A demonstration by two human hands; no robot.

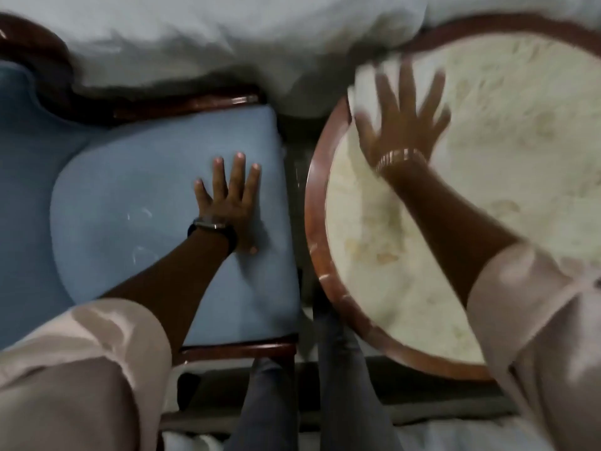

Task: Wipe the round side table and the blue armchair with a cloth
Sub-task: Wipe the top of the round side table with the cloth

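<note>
The blue armchair (pixel 130 196) fills the left side, its seat cushion edged by a dark wood frame. My left hand (pixel 227 203) lies flat on the cushion's right part with fingers apart and nothing in it. On the right stands the round side table (pixel 317 222), with a cream mottled top inside a reddish wood rim. My right hand (pixel 401 125), blurred, presses with spread fingers on a white cloth (pixel 366 83) at the table's far left edge. Most of the cloth is hidden under the hand.
White bedding (pixel 227 43) runs along the far side behind both chair and table. A narrow gap separates the armchair from the table. My legs in dark jeans (pixel 338 369) stand at its near end.
</note>
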